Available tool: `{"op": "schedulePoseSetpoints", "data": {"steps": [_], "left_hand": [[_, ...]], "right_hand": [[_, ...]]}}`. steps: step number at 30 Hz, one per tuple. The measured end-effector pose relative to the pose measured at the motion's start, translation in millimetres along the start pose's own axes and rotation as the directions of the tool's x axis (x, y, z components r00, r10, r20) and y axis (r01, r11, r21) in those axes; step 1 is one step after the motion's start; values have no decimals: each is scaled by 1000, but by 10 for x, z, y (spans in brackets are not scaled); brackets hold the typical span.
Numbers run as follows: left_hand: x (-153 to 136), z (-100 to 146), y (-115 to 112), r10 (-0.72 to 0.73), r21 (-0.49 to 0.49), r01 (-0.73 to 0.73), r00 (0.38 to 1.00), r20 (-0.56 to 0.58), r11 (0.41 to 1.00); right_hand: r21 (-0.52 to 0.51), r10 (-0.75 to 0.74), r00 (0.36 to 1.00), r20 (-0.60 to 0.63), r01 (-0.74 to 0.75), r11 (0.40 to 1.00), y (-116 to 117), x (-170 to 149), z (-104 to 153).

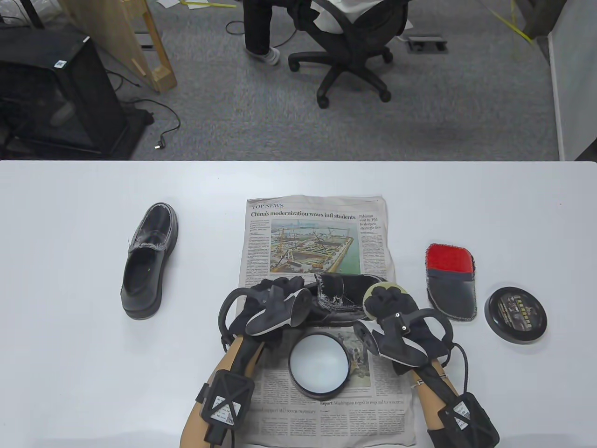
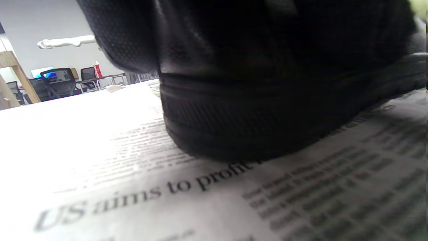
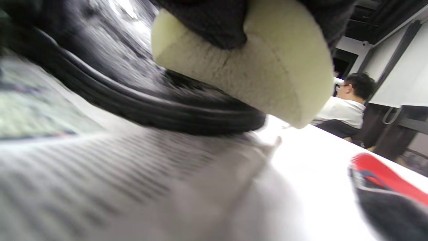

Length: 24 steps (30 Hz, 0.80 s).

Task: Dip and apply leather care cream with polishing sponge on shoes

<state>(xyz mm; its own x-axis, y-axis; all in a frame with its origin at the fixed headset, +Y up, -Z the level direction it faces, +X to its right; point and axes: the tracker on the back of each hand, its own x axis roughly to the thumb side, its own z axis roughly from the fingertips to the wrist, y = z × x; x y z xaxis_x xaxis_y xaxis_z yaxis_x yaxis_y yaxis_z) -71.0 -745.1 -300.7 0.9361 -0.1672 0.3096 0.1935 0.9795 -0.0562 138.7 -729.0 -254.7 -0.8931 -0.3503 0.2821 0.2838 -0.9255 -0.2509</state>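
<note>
Where the right hand (image 1: 389, 303) pinches the sponge (image 3: 247, 70) against the shoe (image 1: 345, 298), gripped by the left hand (image 1: 275, 298), the open cream jar (image 1: 319, 365) just beside risks being knocked.

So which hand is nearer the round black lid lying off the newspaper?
Right. The right hand is just left of the round black lid; the left hand is further left, across the shoe.

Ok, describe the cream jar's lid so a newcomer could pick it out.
Start at the newspaper mid-table and go right, past the red-and-grey mitt. The lid lies beside it on the bare table: round and black with a printed label, unlike the open white-filled jar.
</note>
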Motion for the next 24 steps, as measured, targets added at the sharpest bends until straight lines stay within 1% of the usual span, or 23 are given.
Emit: {"op": "schedulePoseSetpoints", "data": {"steps": [3, 4, 6, 9, 11, 13, 14, 16, 18, 20, 22, 24], "left_hand": [[-2, -4, 2, 4, -11, -4, 1000, 18, 1000], [-3, -5, 1, 5, -14, -4, 1000, 20, 1000], [-8, -3, -3, 13, -14, -13, 1000, 21, 1000], [-25, 1, -16, 22, -5, -22, 1000, 9, 1000], [-34, 0, -19, 29, -4, -29, 1000, -2, 1000], [-34, -3, -16, 25, -7, -25, 1000, -9, 1000], [-33, -2, -14, 23, -10, -23, 1000, -11, 1000], [-35, 0, -12, 24, -5, -24, 1000, -17, 1000], [-36, -3, -18, 36, -4, -36, 999, -17, 999], [-34, -7, -18, 34, -4, -34, 999, -15, 999], [-37, -8, -19, 36, -4, -36, 999, -11, 999], [-38, -10, -25, 47, -1, -47, 999, -2, 999]], "right_hand": [[-55, -96, 995, 4, 96, 994, -31, 87, -115], [-51, -96, 995, -7, 96, 994, -27, 96, -163], [-33, -75, 996, -49, 74, 997, -7, 68, -264], [-2, -23, 991, -134, 23, 1000, 100, -48, -371], [29, 18, 983, -182, -13, 999, 182, -170, -371], [51, 10, 980, -198, 1, 999, 215, -276, -319], [52, -11, 981, -192, 21, 998, 220, -319, -265], [35, -11, 987, -162, 17, 999, 203, -343, -157], [-4, 12, 993, -121, -12, 1000, 176, -296, -46], [-50, 58, 997, -49, -60, 997, 122, -162, 64], [-83, 50, 999, -8, -50, 995, 69, -46, 87], [-113, 30, 1000, 8, -29, 993, 2, 63, 8]]}}
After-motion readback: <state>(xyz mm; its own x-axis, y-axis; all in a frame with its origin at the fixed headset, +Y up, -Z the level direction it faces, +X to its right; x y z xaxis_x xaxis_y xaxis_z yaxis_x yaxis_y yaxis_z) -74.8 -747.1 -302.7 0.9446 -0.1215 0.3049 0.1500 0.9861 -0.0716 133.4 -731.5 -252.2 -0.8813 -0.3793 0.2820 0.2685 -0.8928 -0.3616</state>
